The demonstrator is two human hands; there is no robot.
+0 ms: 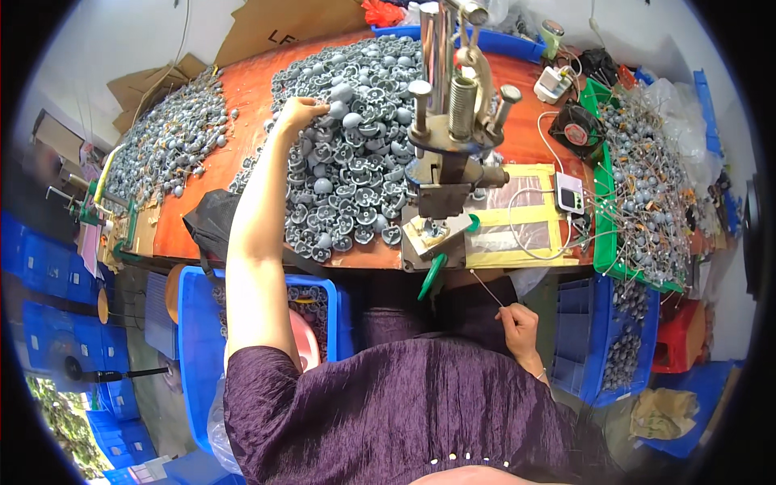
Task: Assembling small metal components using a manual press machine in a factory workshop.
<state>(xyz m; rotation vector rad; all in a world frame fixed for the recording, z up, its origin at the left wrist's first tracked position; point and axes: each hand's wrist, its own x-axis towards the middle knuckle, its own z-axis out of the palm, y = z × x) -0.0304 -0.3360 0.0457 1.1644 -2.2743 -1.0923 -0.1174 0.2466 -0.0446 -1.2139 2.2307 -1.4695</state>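
A wide heap of grey plastic half-ball shells [360, 170] covers the middle of the orange-red bench. My left hand [301, 115] reaches over its far part. Its fingers are stretched out, the tips against a rounded grey shell [339, 109]; no held piece shows. My right hand [520, 327] is closed in front of the bench edge, pinching a thin pale stick-like piece [487, 288] that points up and left. Between the hands stands a metal hand press [449, 153]. Below its head, a small fixture [435, 233] holds a part, with a green handle [432, 276] hanging beneath.
More grey pieces form a heap [174, 133] at the left. At the right, a green tray [602, 242] holds grey balls with thin wires. A small fan [575, 128] and a white device with cables [569, 194] stand beside it. Blue bins [194, 356] flank my legs.
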